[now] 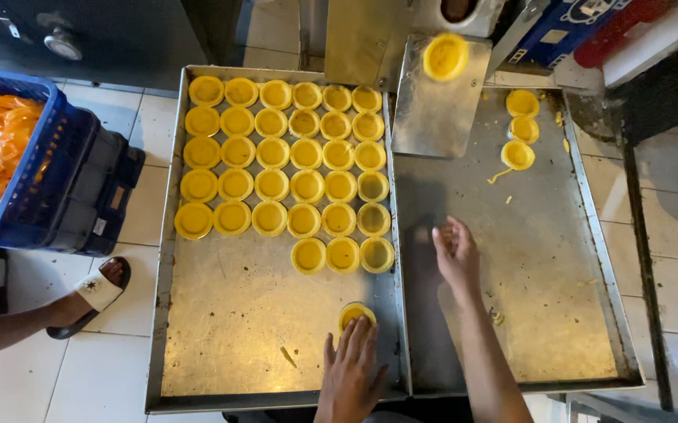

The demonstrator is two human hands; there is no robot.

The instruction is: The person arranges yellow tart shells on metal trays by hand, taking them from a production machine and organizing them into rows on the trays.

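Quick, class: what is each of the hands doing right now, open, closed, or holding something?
Left hand: open, fingers spread flat on a yellow tart shell on the left tray.
Right hand: open, empty, above the right tray.

Left hand (348, 374) flat, fingers spread; right hand (456, 254) raised, loosely open.

A pale tiled floor (112, 376) (grout lines dark) is seen under warm light; a blue crate (57, 188) of orange packets stands at the left, beneath a dark cabinet (120, 31).
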